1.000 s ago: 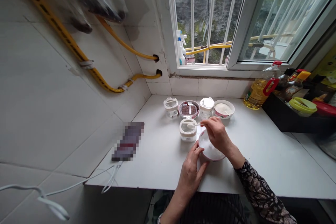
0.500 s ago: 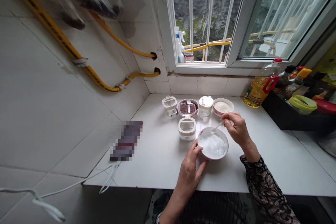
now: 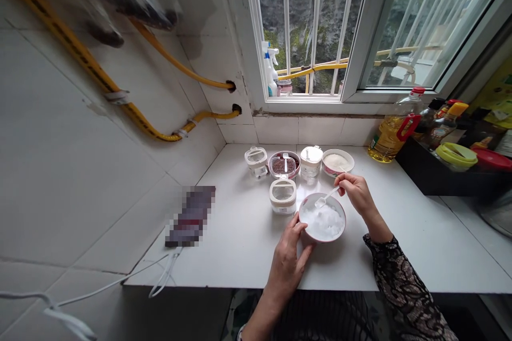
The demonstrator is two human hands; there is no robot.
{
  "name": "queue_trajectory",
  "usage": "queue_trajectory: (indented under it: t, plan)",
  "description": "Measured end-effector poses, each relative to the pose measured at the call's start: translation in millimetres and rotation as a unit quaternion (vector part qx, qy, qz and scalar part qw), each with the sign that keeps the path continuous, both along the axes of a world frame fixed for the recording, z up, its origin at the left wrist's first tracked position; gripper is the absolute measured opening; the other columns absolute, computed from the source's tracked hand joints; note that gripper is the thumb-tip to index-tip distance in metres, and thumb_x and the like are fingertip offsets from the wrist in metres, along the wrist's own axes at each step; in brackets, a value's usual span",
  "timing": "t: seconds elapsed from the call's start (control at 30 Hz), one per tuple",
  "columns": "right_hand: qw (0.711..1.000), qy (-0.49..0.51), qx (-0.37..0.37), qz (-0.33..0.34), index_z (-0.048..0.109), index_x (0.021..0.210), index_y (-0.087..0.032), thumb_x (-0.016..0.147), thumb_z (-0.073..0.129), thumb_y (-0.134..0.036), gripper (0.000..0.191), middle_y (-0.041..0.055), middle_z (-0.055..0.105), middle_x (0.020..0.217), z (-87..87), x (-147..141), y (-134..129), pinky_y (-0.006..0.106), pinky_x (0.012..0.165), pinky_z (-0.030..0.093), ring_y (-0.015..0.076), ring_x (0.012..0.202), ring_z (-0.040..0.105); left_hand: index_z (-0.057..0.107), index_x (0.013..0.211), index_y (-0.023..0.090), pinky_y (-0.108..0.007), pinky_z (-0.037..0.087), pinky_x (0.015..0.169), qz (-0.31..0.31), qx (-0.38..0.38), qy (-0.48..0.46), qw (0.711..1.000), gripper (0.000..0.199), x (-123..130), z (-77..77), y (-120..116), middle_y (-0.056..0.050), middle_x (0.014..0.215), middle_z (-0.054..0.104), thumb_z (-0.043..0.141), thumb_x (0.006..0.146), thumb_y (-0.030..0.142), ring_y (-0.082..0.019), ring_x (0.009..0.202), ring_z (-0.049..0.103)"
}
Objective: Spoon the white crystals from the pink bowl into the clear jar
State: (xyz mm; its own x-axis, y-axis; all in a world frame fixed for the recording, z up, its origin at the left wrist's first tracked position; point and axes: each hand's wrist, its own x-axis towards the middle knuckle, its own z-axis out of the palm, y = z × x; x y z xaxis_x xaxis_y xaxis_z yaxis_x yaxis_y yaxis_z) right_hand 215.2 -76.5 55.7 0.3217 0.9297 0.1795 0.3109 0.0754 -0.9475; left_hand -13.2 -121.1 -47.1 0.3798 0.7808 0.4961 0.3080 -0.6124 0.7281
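A bowl (image 3: 341,233) holding a white grainy heap (image 3: 327,221) stands on the counter in front of me. My left hand (image 3: 288,256) grips its left rim, thumb low on the near side. Between thumb and fingers of my right hand (image 3: 359,194) is a small white plastic spoon (image 3: 321,202), its scoop over the far left part of the heap. Just left of the bowl sits a clear jar with a cream-rimmed lid (image 3: 283,196). Behind are a bowl of dark red bits (image 3: 296,171) with a clear lid and spoon over it, and a bowl of pale grains (image 3: 338,161).
Two more clear jars, a left one (image 3: 256,161) and a right one (image 3: 311,163), line the back. An oil bottle (image 3: 387,136) and a black box (image 3: 418,170) of bottles stand at right. A blurred-out dark object (image 3: 192,217) with a white cable (image 3: 164,277) lies left.
The spoon in my right hand has shifted slightly left over the white heap, and its scoop shows more plainly. My left hand keeps its hold on the bowl. The view has shifted a little.
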Motion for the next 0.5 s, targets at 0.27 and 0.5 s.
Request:
queue_trajectory:
  t: [0.27, 0.5]
  plan:
    - [0.995, 0.093, -0.019, 0.008, 0.064, 0.061, -0.019, 0.062, 0.055, -0.030, 0.014, -0.0025, 0.054, 0.047, -3.2, -5, 6, 0.029, 0.057, 0.043, 0.0136, 0.050, 0.049, 0.048, 0.130, 0.027, -0.044, 0.058, 0.103, -0.001, 0.001, -0.004, 1.000, 0.040, 0, 1.0, 0, -0.015, 0.150, 0.052, 0.058, 0.093, 0.015, -0.029, 0.140, 0.053]
    - [0.994, -0.008, 0.106, 0.038, 0.065, 0.088, -0.021, 0.087, 0.057, -0.037, 0.018, 0.0027, 0.070, 0.073, -2.7, -41, 6, 0.033, 0.071, 0.051, 0.0198, 0.071, 0.067, 0.048, 0.129, 0.027, -0.044, 0.059, 0.103, 0.000, 0.000, -0.006, 1.000, 0.042, 1, -1.9, 1, -0.014, 0.150, 0.052, 0.059, 0.092, 0.013, -0.029, 0.140, 0.053]
